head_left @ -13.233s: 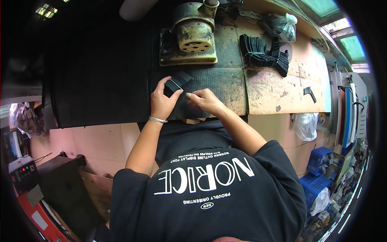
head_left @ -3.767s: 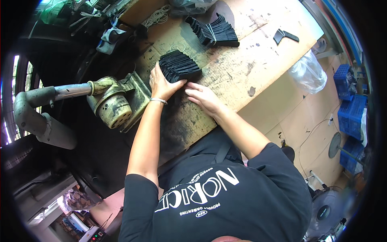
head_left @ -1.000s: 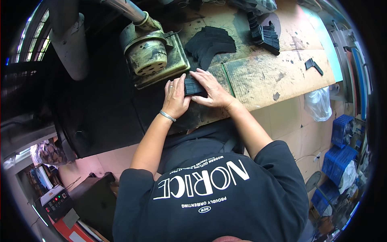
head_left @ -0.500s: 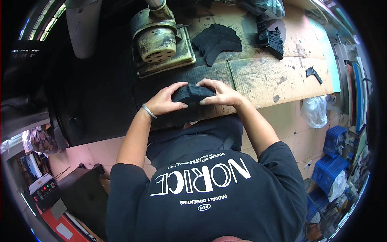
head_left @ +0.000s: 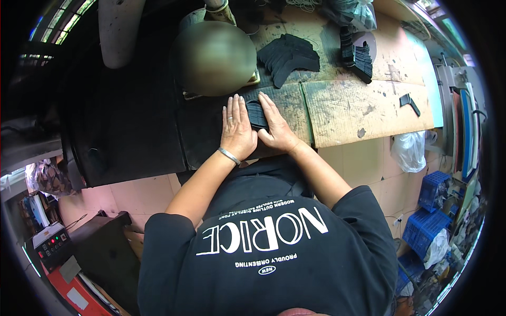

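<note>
A small stack of thin black pieces (head_left: pixel 256 114) stands between my hands near the table's front edge. My left hand (head_left: pixel 236 126) is open along its left side, fingers straight and side by side. Against its right side lies my right hand (head_left: pixel 276 126), also open, with fingers stretched forward. The two thumbs come close together at the near end of the stack. Parts of the stack are hidden by my hands. Beyond, a fanned-out pile of flat black curved pieces (head_left: pixel 290 55) rests on cardboard.
A stained round device (head_left: pixel 216 60), now blurred, stands ahead on a base. More stacked black pieces (head_left: pixel 357 55) lie at the far right, near a single bent black piece (head_left: pixel 410 104). A plastic bag (head_left: pixel 410 152) hangs by the table edge, above blue crates (head_left: pixel 429 229).
My hands have turned from gripping the stack at its ends to lying flat along its sides. The stack has turned and sits slightly nearer the device.
</note>
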Action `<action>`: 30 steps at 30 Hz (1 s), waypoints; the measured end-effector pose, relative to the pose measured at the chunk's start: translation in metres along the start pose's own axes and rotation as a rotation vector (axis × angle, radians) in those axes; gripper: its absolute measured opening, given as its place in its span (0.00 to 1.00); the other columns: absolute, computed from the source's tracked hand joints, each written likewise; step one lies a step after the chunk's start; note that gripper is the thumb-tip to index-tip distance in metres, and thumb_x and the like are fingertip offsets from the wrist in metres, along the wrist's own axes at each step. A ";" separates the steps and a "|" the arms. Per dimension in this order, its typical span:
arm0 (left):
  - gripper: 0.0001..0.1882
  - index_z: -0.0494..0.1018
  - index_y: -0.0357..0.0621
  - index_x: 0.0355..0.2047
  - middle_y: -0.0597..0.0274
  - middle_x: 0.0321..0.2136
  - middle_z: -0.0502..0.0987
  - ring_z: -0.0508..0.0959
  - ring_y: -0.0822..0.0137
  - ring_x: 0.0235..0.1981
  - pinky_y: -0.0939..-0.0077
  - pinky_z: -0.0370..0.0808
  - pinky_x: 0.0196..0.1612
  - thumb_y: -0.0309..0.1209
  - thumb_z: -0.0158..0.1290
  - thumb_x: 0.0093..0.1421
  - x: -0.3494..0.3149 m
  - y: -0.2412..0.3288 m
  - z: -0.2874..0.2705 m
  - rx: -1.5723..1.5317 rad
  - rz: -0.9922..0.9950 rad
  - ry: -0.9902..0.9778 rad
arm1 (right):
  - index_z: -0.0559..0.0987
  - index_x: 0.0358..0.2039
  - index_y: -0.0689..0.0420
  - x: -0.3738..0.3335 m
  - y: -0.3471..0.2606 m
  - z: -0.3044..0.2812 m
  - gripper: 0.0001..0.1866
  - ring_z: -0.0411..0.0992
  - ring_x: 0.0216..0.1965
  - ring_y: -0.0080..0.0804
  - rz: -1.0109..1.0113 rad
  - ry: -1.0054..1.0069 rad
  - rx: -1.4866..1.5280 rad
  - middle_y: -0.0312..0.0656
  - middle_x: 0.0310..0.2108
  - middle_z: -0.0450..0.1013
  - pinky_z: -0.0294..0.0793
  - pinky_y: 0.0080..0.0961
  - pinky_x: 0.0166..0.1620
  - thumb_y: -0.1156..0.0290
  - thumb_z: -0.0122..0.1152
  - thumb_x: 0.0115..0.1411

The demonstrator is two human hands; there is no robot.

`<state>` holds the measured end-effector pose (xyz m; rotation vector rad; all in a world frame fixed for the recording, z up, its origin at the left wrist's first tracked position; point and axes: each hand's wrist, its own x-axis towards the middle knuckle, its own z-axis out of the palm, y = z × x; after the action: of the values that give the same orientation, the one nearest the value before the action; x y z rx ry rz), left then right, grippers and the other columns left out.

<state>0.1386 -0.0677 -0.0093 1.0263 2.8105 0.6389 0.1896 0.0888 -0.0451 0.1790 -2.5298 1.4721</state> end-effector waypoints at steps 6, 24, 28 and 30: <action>0.44 0.45 0.25 0.65 0.37 0.63 0.53 0.50 0.44 0.68 0.43 0.43 0.69 0.29 0.51 0.51 -0.004 -0.005 -0.004 0.038 0.044 -0.054 | 0.49 0.68 0.65 0.000 0.002 -0.009 0.47 0.47 0.69 0.54 -0.011 -0.026 -0.062 0.61 0.67 0.48 0.48 0.38 0.69 0.72 0.54 0.46; 0.46 0.54 0.42 0.66 0.51 0.53 0.66 0.67 0.49 0.56 0.54 0.58 0.63 0.30 0.63 0.47 -0.001 -0.061 -0.016 -0.208 0.096 -0.024 | 0.74 0.50 0.55 0.041 0.012 -0.048 0.31 0.68 0.52 0.47 -0.099 -0.209 -0.059 0.44 0.48 0.69 0.68 0.38 0.55 0.67 0.70 0.42; 0.41 0.59 0.42 0.63 0.51 0.54 0.67 0.67 0.48 0.56 0.58 0.62 0.61 0.27 0.61 0.48 0.006 -0.080 -0.015 -0.183 0.059 0.077 | 0.74 0.51 0.58 0.053 0.009 -0.048 0.30 0.69 0.52 0.46 -0.052 -0.151 -0.073 0.46 0.47 0.70 0.69 0.35 0.55 0.70 0.71 0.45; 0.39 0.61 0.42 0.62 0.51 0.54 0.67 0.67 0.48 0.55 0.59 0.63 0.61 0.26 0.61 0.48 0.011 -0.080 -0.013 -0.144 0.037 0.138 | 0.73 0.52 0.58 0.059 0.006 -0.043 0.30 0.69 0.53 0.45 -0.058 -0.048 -0.120 0.45 0.48 0.70 0.69 0.35 0.56 0.69 0.71 0.46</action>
<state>0.0794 -0.1204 -0.0295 1.0484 2.8153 0.9357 0.1361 0.1287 -0.0156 0.2697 -2.6181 1.3054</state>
